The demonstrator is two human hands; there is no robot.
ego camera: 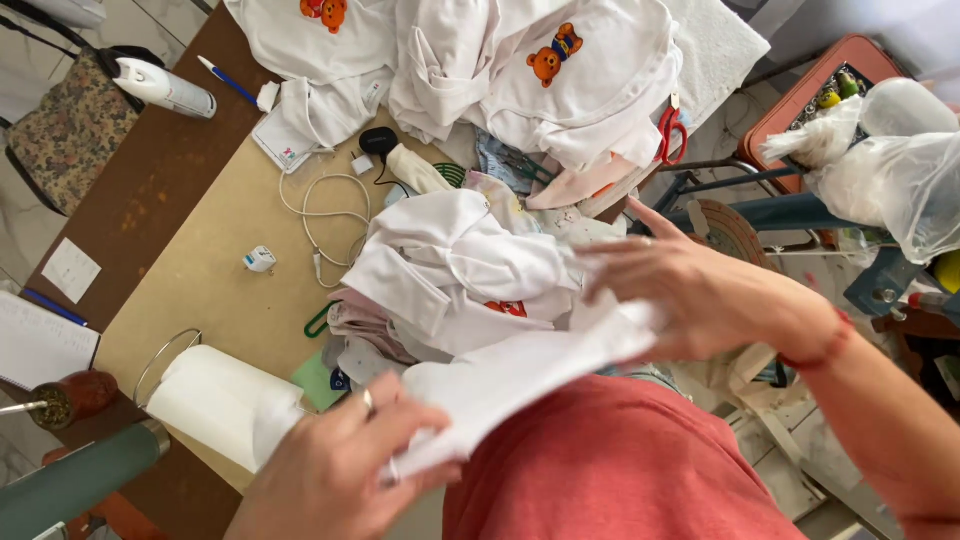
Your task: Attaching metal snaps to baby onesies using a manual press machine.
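So the table (215, 270) is a tan board laid over a darker brown top, pretty cluttered, and the floor around it looks like pale tile. A patterned chair cushion (70, 130) sits off the far corner. Both hands are gripping one white cloth piece (520, 370), stretched out between them just above the lap in the red shirt (610, 470): the left hand (335, 470) pinches one end, the right hand (700, 295) closes on the other. Behind it is a heap of white garments (460, 265), some with orange bear prints (553, 55). A white cable (325, 215) loops on the board near a small white plug (259, 259). Red scissors (671, 135) lie at the table edge, a white paper roll (220, 400) lies near the left hand, and clear plastic bags (890, 170) are bunched up off to the side.
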